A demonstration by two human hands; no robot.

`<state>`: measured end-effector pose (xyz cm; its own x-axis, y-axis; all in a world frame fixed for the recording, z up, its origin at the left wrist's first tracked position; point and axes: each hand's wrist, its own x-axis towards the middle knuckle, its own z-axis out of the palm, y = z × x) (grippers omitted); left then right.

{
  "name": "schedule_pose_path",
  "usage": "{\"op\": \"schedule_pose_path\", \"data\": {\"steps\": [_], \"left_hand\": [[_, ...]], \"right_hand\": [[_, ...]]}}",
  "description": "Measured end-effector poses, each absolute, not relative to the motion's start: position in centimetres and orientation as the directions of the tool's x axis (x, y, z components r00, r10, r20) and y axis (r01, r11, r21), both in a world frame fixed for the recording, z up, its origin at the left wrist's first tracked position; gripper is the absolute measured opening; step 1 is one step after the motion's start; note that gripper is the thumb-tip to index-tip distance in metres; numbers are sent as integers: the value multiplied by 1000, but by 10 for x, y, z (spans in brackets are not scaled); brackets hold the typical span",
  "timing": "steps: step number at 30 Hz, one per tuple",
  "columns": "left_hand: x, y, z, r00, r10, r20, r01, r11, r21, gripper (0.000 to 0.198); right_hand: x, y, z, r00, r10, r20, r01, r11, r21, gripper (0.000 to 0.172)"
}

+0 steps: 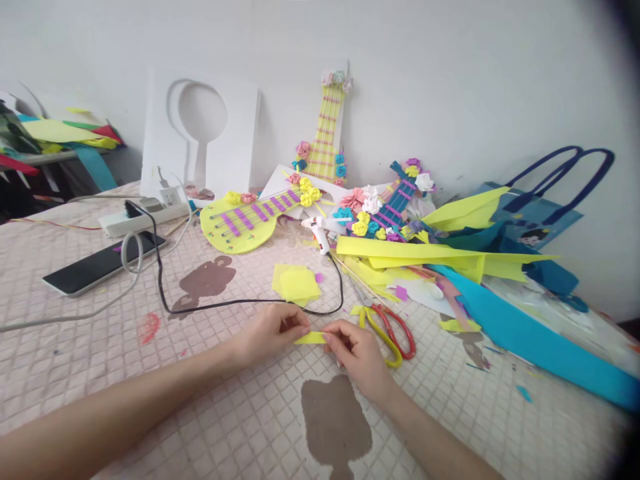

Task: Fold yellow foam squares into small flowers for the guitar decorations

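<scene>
Between my two hands a small strip of yellow crepe paper (311,338) is stretched flat just above the table. My left hand (273,331) pinches one end between thumb and fingers. The other end is pinched by my right hand (357,353). Beyond the hands lies a small stack of yellow paper squares (295,283). Scissors (389,330) with red and yellow handles rest beside my right hand. A white glue gun (319,235) lies farther back, its black cord looping toward the left.
A yellow paper guitar (250,220) and flower-trimmed guitars (327,133) are by the wall. Blue crepe paper (530,333) and a blue bag (540,207) fill the right. At left are a power strip (143,217), a phone (105,263) and a white cut-out board (235,133).
</scene>
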<state>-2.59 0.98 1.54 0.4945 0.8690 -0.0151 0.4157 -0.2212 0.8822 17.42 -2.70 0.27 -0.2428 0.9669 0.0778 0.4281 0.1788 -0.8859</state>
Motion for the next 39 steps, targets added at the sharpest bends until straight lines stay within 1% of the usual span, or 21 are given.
{"op": "schedule_pose_path", "data": {"steps": [3, 8, 13, 19, 26, 35, 39], "left_hand": [[-26, 10, 16, 518, 855, -3, 399, -239, 885, 19], [-26, 9, 14, 518, 855, 4, 432, -265, 862, 19], [-28, 11, 13, 518, 855, -26, 416, -225, 881, 19], [-29, 12, 15, 525, 850, -48, 404, -198, 893, 17], [-33, 14, 14, 558, 829, -43, 405, -226, 886, 14], [-34, 12, 10, 558, 830, -15, 394, -249, 885, 15], [-34, 12, 13, 550, 835, -27, 408, -240, 881, 13]], "right_hand": [[174, -27, 1, -248, 965, 83, 423, 185, -887, 22], [173, -27, 2, -270, 957, 101, 435, 215, -874, 22], [173, -27, 3, -269, 960, 81, 418, 192, -888, 21], [174, -27, 1, -255, 962, 93, 410, 195, -891, 21], [174, -27, -1, -257, 961, 102, 409, 204, -889, 23], [176, -28, -2, -229, 970, 84, 390, 170, -905, 28], [175, -28, 0, -224, 971, 81, 385, 164, -908, 28]]}}
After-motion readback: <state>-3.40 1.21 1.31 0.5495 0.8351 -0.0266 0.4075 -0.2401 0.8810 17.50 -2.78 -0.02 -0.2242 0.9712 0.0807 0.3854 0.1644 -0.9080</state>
